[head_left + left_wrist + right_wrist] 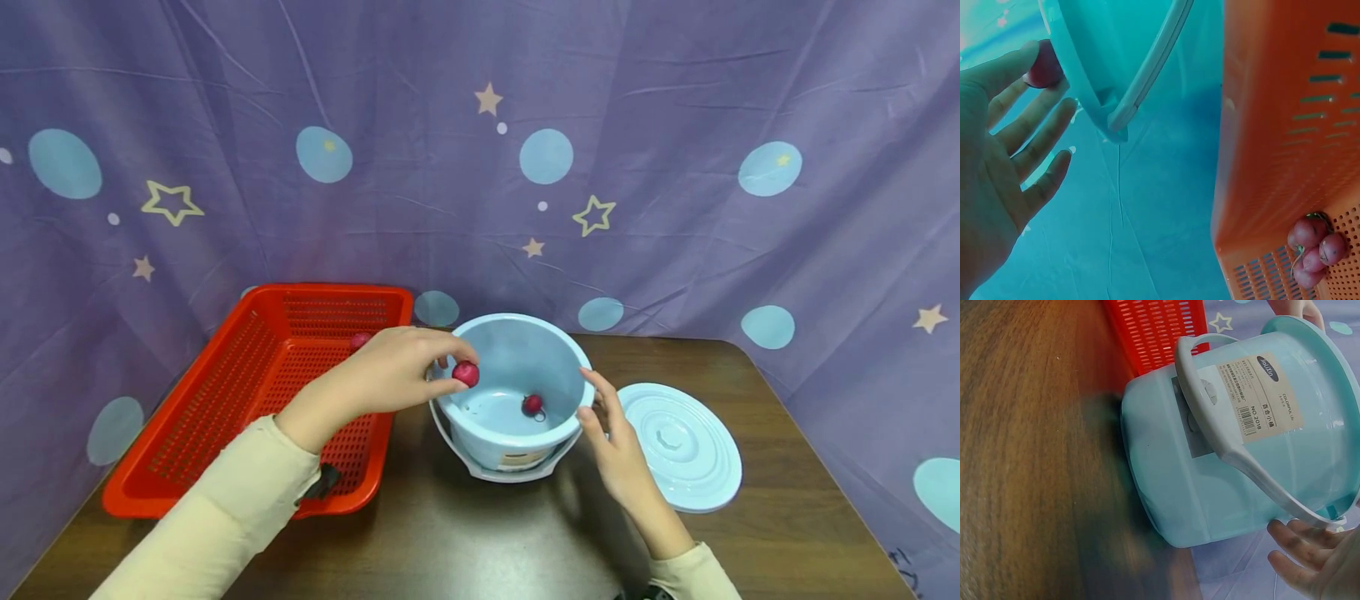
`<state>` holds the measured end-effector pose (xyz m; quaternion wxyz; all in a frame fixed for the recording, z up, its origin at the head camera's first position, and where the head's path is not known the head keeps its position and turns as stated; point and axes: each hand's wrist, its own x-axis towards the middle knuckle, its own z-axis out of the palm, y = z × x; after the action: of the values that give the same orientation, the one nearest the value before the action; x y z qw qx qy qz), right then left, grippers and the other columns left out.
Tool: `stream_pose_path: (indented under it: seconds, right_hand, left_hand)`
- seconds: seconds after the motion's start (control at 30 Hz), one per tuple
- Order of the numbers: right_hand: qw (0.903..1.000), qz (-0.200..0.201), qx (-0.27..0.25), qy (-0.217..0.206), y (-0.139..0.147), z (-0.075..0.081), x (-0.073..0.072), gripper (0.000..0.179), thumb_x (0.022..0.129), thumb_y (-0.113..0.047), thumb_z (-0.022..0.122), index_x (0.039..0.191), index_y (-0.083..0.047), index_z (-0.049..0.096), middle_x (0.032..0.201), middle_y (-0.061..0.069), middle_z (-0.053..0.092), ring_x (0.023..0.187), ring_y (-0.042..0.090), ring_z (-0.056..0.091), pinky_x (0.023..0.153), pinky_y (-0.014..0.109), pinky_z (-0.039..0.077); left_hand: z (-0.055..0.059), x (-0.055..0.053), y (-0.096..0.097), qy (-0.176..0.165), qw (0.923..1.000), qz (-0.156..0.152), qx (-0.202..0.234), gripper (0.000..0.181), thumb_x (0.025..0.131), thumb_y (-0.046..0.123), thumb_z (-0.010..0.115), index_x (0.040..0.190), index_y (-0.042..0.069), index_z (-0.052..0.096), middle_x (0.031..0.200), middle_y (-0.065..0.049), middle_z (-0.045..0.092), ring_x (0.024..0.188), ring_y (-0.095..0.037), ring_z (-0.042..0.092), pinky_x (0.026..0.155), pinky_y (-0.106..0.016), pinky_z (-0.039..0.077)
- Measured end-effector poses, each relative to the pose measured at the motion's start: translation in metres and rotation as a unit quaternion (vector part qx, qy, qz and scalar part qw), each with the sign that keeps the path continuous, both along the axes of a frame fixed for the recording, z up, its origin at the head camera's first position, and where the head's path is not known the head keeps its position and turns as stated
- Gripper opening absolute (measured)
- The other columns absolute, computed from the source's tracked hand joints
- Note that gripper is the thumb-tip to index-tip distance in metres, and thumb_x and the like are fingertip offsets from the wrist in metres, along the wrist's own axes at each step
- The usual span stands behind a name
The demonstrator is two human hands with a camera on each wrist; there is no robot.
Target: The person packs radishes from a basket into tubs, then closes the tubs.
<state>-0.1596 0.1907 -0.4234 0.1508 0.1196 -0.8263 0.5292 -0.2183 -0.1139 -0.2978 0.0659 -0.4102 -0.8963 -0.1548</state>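
Observation:
My left hand (408,367) pinches a red radish (466,374) between thumb and fingers, over the left rim of a light blue bucket (517,437). Another radish (532,405), with a thin root, lies on the bucket's bottom. In the left wrist view the held radish (1046,65) appears beside the rim, the other fingers spread. My right hand (618,446) is at the bucket's right rim, fingertips touching it, fingers fairly straight. The right wrist view shows its fingers (1300,550) near the end of the lowered grey handle (1210,419).
A red perforated basket (390,433) stands on the left, with several radishes (1316,250) clustered inside. To the right of the bucket a round light blue lid (678,446) lies on the wooden table (480,542). A patterned purple curtain (450,167) hangs behind the table.

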Motion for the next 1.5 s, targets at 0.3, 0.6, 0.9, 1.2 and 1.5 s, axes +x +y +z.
stream_pose_path:
  seconds: [0.3,0.6,0.9,1.2,1.5]
  right_hand:
    - [1.0000,-0.004,0.005,-0.004,-0.001,0.000,0.000,0.050,0.104,-0.017,0.050,0.151,-0.027,0.037,0.131,0.019,0.057,0.111,0.029,0.060,0.093,0.050,0.046]
    - [1.0000,-0.002,0.006,0.003,0.000,-0.001,0.000,0.050,0.104,-0.016,0.049,0.151,-0.027,0.037,0.132,0.019,0.057,0.110,0.028,0.061,0.092,0.048,0.047]
    - [1.0000,-0.001,0.003,0.000,0.000,-0.001,0.000,0.049,0.104,-0.017,0.048,0.151,-0.027,0.036,0.133,0.020,0.056,0.112,0.031,0.060,0.093,0.054,0.045]
    - [1.0000,-0.001,-0.001,-0.003,0.000,-0.002,0.000,0.049,0.104,-0.017,0.048,0.151,-0.027,0.037,0.133,0.020,0.056,0.115,0.033,0.060,0.094,0.055,0.045]
    - [1.0000,0.005,-0.002,0.004,0.000,-0.002,-0.001,0.049,0.104,-0.016,0.049,0.151,-0.026,0.037,0.132,0.020,0.057,0.114,0.033,0.061,0.094,0.054,0.046]
  left_hand:
    - [-0.005,0.000,0.001,-0.010,0.9998,0.008,-0.012,0.032,0.083,0.031,0.081,0.114,0.028,0.072,0.112,0.010,0.068,0.101,-0.011,0.062,0.087,-0.036,0.051]
    - [0.002,-0.001,-0.004,0.012,0.9999,0.004,0.006,0.030,0.085,0.027,0.080,0.113,0.027,0.073,0.105,0.012,0.069,0.093,-0.011,0.062,0.078,-0.033,0.050]
    - [0.009,-0.012,-0.024,0.008,0.9989,0.038,0.025,0.027,0.087,0.028,0.078,0.113,0.025,0.073,0.104,0.012,0.069,0.094,-0.009,0.060,0.080,-0.037,0.049]
    - [-0.002,-0.030,-0.051,-0.024,0.9944,0.099,0.030,0.023,0.090,0.028,0.074,0.112,0.025,0.072,0.093,0.011,0.067,0.073,-0.006,0.062,0.075,-0.036,0.049]
    - [-0.023,-0.053,-0.082,-0.066,0.9852,0.152,0.045,0.021,0.092,0.025,0.072,0.111,0.018,0.073,0.091,0.008,0.069,0.086,-0.015,0.064,0.086,-0.045,0.048]
